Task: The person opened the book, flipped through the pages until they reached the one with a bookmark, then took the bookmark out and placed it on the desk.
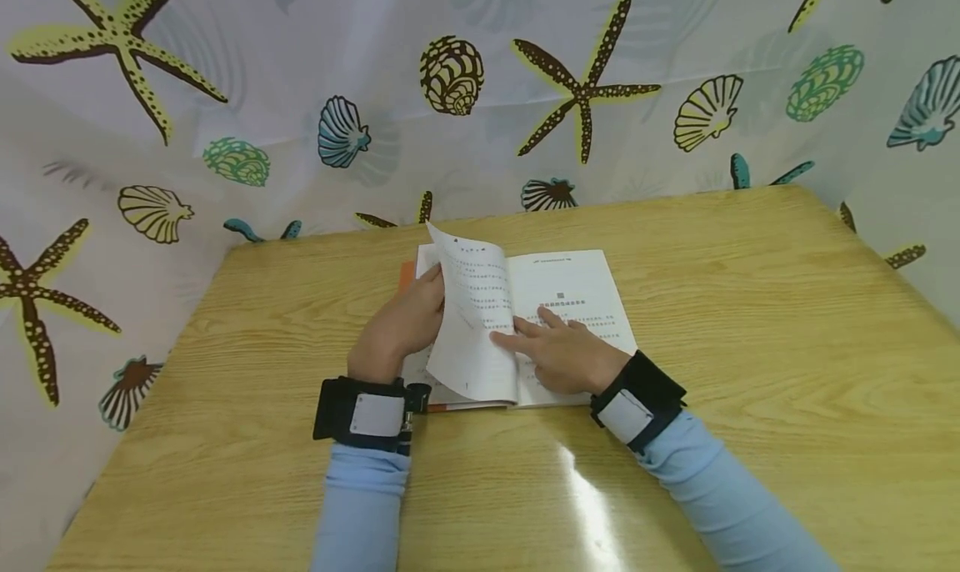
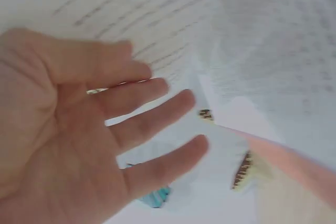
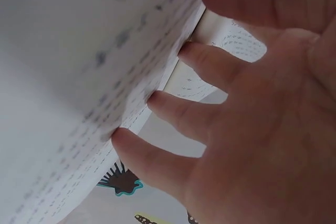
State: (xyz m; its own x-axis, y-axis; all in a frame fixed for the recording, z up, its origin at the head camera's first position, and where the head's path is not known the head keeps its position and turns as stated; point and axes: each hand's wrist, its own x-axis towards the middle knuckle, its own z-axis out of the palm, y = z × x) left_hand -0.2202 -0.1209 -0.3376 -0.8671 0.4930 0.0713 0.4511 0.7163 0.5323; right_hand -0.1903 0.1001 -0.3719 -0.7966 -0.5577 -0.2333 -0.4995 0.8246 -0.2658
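Page [image 1: 468,305] stands over the book's [image 1: 592,276] left side, between left hand [image 1: 401,322], extended, visibly gripping nothing, and right hand [image 1: 566,357], spread, fingertips touching it.

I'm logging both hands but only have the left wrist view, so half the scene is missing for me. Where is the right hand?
Observer: In the head view, the right hand is mostly over the right-hand page of the open book.
Operator: How is it held?
Observer: Its fingers are spread apart, as the right wrist view shows.
Operator: Anything worn on that wrist?
Observer: Yes, a black band with a pale patch.
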